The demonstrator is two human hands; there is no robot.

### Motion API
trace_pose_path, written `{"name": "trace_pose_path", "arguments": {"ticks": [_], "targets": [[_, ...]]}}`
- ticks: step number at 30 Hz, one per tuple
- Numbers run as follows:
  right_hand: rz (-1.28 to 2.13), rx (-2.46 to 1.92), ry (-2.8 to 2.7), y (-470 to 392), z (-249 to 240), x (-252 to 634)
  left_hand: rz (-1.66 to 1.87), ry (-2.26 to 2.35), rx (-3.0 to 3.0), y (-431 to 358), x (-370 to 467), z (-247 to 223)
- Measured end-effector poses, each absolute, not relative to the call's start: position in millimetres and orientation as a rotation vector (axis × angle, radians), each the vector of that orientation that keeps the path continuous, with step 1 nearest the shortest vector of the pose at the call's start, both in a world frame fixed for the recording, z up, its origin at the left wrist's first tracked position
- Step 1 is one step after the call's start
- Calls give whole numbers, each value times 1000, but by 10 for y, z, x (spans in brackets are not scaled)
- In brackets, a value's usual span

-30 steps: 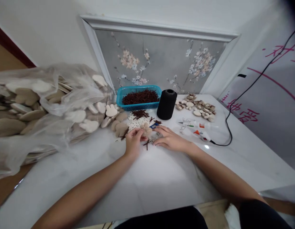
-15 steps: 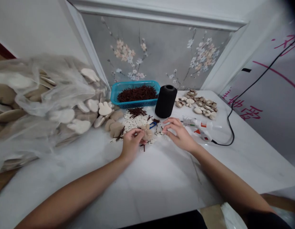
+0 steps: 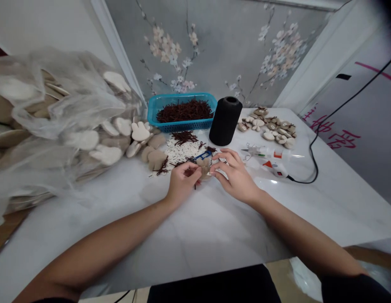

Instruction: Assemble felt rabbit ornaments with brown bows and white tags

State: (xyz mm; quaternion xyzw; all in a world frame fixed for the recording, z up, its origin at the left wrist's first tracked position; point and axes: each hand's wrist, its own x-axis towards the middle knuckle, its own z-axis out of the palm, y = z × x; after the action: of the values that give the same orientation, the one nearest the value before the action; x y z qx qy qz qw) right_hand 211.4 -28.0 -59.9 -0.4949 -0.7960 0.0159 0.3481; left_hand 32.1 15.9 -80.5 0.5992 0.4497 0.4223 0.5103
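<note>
My left hand point(image 3: 185, 180) pinches a beige padded, rabbit-shaped piece point(image 3: 205, 171) by its left side, just above the table. My right hand point(image 3: 235, 174) is at the piece's right side, thumb and forefinger closed on a small white tag point(image 3: 210, 173) that is at the surface of the piece. Whether the tag is touching it I cannot tell. Behind my fingers lie a blue tool point(image 3: 202, 155), a spread of small white tags point(image 3: 181, 150) and dark brown bows point(image 3: 184, 136). Part of the beige piece is hidden by my fingers.
A blue basket point(image 3: 153, 120) full of brown bows and a black thread cone point(image 3: 225, 122) stand behind. Finished-looking padded pieces point(image 3: 279, 128) are heaped back right. A white glue gun point(image 3: 274, 168) with a black cord lies right; a clear bag point(image 3: 72, 105) of padded pieces bulges left.
My right hand has moved in from beside the beige piece to its right side with the white tag. The view has tilted down a little.
</note>
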Motion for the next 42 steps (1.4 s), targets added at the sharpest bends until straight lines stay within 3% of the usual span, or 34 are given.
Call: {"name": "trace_pose_path", "arguments": {"ticks": [12,19,23,32,39,42], "targets": [[147,-1251,-1904,-213,-703,2116,1007,1049,1408,135,346,-746],[1189,-1217,-1242,-209,-681,2039,1038,1026,1411,138,333,-786],[1432,-1209,-1120,-219,-643,1986,1039,1022,1432,112,339,-770],[1332,-1237,-1153,-236,-583,2030,1064,1000,1443,110,333,-756],[407,-1732,-1558,-99,-733,2292,1059,1036,1330,128,340,-763],[274,-1941,-1752,-76,-782,2321,1051,1031,1333,136,340,-764]]}}
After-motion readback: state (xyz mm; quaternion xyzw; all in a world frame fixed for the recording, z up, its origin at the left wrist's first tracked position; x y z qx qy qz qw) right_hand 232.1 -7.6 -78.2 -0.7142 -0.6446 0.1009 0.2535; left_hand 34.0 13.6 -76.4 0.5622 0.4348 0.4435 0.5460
